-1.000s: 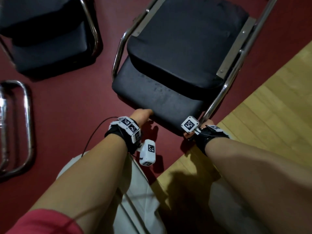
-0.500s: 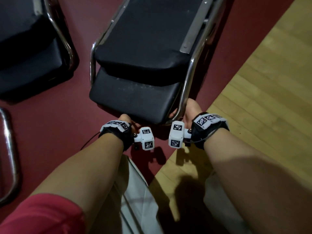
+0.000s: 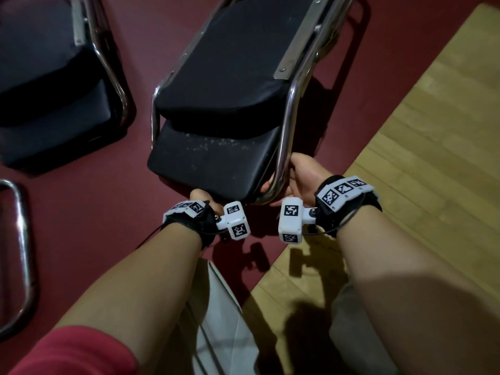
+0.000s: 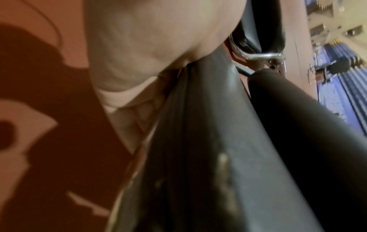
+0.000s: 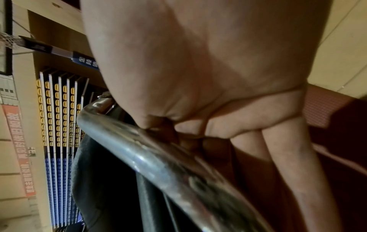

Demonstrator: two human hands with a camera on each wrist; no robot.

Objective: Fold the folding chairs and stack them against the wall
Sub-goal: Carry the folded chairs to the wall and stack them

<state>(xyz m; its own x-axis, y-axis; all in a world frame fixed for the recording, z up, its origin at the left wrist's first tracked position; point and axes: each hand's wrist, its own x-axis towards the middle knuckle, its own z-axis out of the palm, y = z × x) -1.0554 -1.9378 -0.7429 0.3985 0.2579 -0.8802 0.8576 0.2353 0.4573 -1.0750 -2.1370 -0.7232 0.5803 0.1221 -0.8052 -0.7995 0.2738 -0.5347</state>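
A black padded folding chair (image 3: pixel 230 77) with a chrome frame (image 3: pixel 285 125) stands in front of me on the red floor, its two pads close together. My left hand (image 3: pixel 199 197) holds the near left corner of the lower pad (image 3: pixel 211 158), fingers hidden beneath it. In the left wrist view the palm (image 4: pixel 158 47) presses on the pad's edge (image 4: pixel 208 141). My right hand (image 3: pixel 300 174) grips the chrome tube at the near right corner. The right wrist view shows the fingers (image 5: pixel 248 128) curled round that tube (image 5: pixel 149 157).
A second black chair (image 3: pixel 54 90) stands at the upper left, close beside the first. A chrome frame loop (image 3: pixel 24 253) lies at the far left. Wooden flooring (image 3: pixel 419 185) borders the red floor (image 3: pixel 81 212) on the right. My legs are below the hands.
The chair has swung round and drawn closer, its pads nearer together. My right hand has moved onto the tube's bend, and my hands are now closer to each other.
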